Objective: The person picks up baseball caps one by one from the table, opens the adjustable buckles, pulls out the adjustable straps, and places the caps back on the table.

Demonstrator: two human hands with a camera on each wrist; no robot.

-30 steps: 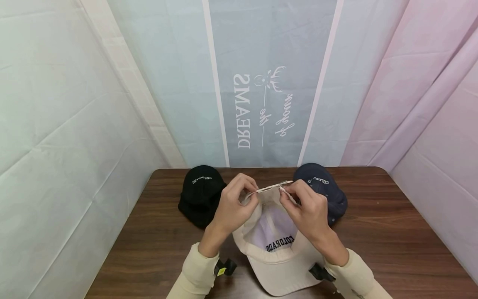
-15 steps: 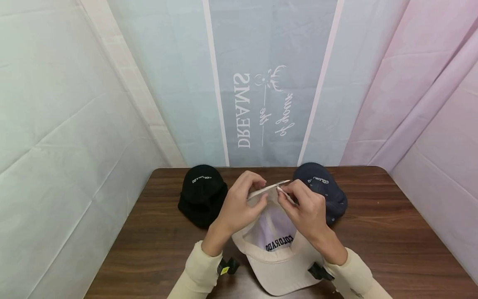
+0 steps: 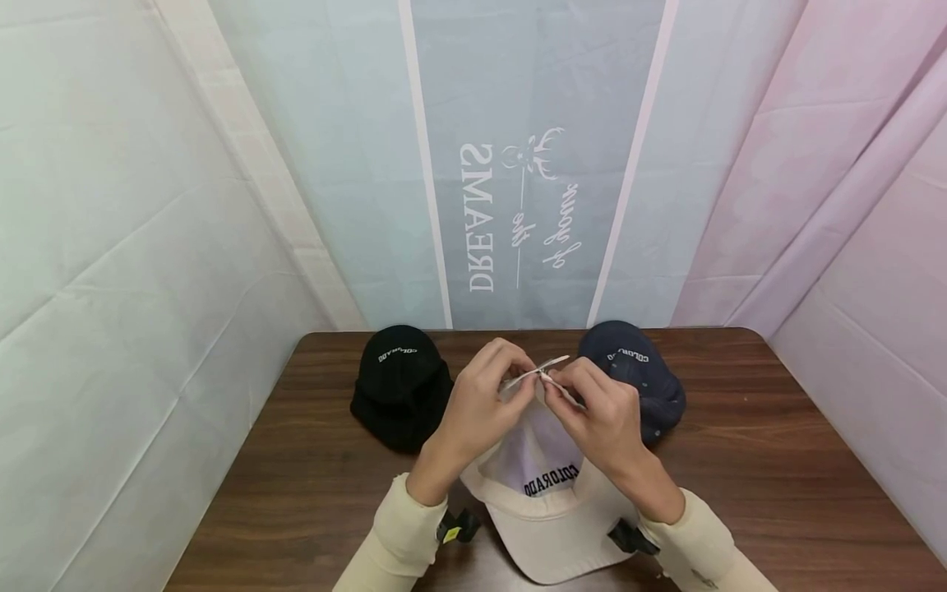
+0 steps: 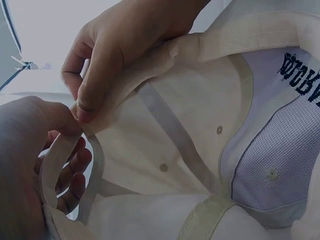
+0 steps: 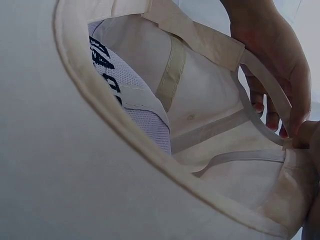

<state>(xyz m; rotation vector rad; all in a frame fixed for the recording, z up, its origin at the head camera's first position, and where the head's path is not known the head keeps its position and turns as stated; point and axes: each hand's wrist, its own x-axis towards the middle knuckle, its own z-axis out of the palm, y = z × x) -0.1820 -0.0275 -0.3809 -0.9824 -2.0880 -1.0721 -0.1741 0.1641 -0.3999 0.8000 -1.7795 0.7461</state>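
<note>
Cream cap, hand-held

We list: one wood-grain desk; the cream cap over its near side, hollow showing; navy cap, black cap behind; left hand, right hand, fingers drawn together, pinching the back strap.

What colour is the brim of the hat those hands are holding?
The brim is a plain pale cream. It shows best in the head view.

Cream cap, lilac mesh lining, black cap, navy cap, brown wood-grained table
</note>
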